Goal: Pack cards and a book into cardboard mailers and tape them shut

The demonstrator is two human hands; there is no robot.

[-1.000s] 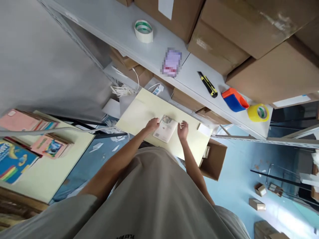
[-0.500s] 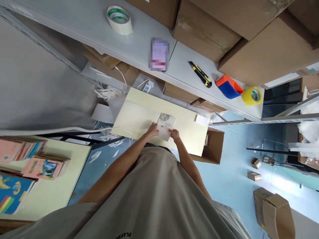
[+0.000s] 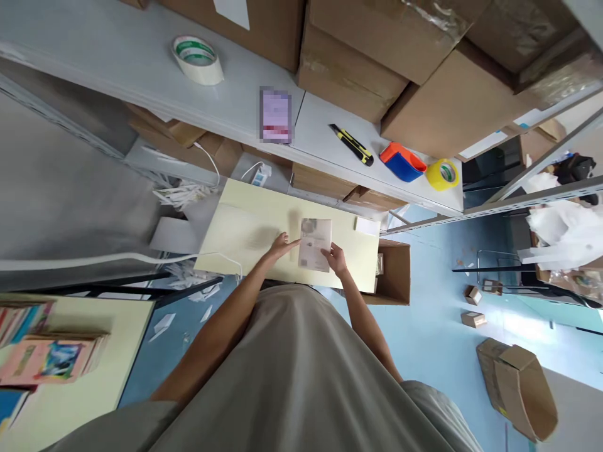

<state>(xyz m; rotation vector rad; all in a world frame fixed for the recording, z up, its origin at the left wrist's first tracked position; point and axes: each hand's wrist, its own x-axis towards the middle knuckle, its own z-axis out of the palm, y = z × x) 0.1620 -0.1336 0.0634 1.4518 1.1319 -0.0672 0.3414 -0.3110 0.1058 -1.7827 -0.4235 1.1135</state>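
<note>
Holding a pale booklet [image 3: 315, 247] over the table [image 3: 235, 232], right of its middle, between far and near edges. Right hand [image 3: 335, 258] grips the booklet's right edge low down, thumb on the face, other fingers behind. Booklet looks raised off the tabletop, shadow to its left. Left hand [image 3: 279, 245] is open, not gripping, index finger stretched to the booklet's left edge; touching or just short, can't tell.

Small white box [image 3: 367, 226] lies by the table's far right corner. Open carton [image 3: 396, 271] stands just beyond the right edge, something small inside, can't make out.

Shelf [image 3: 235, 94] runs past the table's far edge. On it, left to right: cream tape roll [image 3: 198, 61] set back from the front edge, pixelated purple item [image 3: 276, 116] at the front edge, black-and-yellow cutter [image 3: 352, 145], orange-and-blue dispenser [image 3: 402, 162], yellow tape roll [image 3: 443, 174] near the front right corner. Brown cartons [image 3: 353, 72] stacked at the back.

Side table [image 3: 132, 314] on the left carries pink books [image 3: 51, 361]; blue book [image 3: 10, 405] nearer, cut by frame.
</note>
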